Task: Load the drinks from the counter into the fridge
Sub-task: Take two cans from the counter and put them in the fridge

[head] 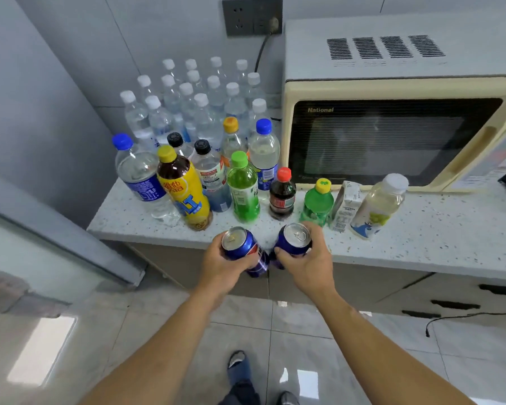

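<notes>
head view: the left hand [221, 266] grips one blue can [240, 247] and the right hand [307, 263] grips another can [294, 239], both held just off the counter [421, 238] edge. likely rigid, smooth, fairly heavy if full; best held around the middle.

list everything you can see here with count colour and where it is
blue cans: two, blue, one in each hand at the counter's front edge
water bottles: many, clear with white caps, back of the counter
mixed drink bottles: about ten, blue, yellow, green, red, black, orange and white caps, front rows
carton: one, white, between the small green bottle and the white-capped bottle
microwave: one, cream, right on the counter
wall socket: one, dark, above the bottles
left hand: grips one can
right hand: grips the other can
</notes>
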